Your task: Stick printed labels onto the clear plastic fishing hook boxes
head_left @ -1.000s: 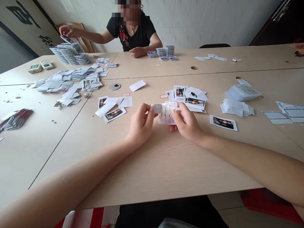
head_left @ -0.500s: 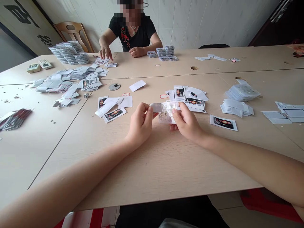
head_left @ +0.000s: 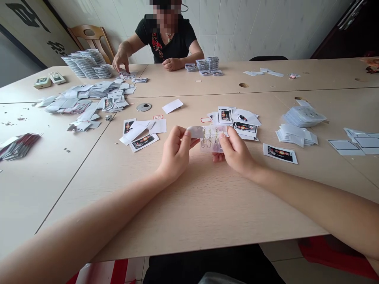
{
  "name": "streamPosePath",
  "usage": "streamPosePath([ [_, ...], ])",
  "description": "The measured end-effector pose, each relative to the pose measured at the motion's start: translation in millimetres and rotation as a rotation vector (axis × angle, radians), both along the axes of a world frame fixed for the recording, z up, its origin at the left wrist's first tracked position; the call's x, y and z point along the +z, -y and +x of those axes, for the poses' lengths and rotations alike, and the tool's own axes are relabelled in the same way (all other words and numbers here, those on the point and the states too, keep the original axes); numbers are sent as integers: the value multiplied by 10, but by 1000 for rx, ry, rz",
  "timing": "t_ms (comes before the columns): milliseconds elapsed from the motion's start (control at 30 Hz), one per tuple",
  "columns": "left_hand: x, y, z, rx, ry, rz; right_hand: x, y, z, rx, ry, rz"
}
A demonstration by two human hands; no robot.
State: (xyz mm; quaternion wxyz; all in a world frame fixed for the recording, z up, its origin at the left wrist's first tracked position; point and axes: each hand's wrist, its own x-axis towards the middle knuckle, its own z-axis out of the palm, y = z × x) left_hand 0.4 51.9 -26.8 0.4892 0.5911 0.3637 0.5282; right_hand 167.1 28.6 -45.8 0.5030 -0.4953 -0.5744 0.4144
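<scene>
My left hand (head_left: 177,152) pinches a small white slip (head_left: 196,131) between thumb and fingers. The slip reaches to the upper left edge of a small clear plastic case (head_left: 211,145); whether it is joined to it I cannot tell. Thin gold-coloured hooks, like fish hooks, show in rows in the case. My right hand (head_left: 237,152) is closed on the case's right side, thumb on top and fingertips beneath. Just behind lies a pile of printed cards (head_left: 245,128). Left of my hands, more printed cards and white slips (head_left: 144,142) lie loose.
Across the table (head_left: 183,213) sits a person (head_left: 170,45) whose hand touches small packets. Heaps of packets (head_left: 89,92) spread at the left. Stacked cases (head_left: 212,63) stand at the back. A single card (head_left: 280,153), bagged packets (head_left: 304,115) and bordered cards (head_left: 367,141) lie at the right.
The case has shifted slightly right with my right hand, and its hooks show more clearly. My left hand has barely moved. The other person's reaching hand has drawn back to the left.
</scene>
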Motion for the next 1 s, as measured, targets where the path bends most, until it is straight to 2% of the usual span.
streamPosePath([
  [433,-25,-25,0,-21,119,-30,31,-6,-4,-20,-58,-49],
  [1000,-36,-19,-7,-52,165,-18,20,-22,7,-12,-67,-60],
])
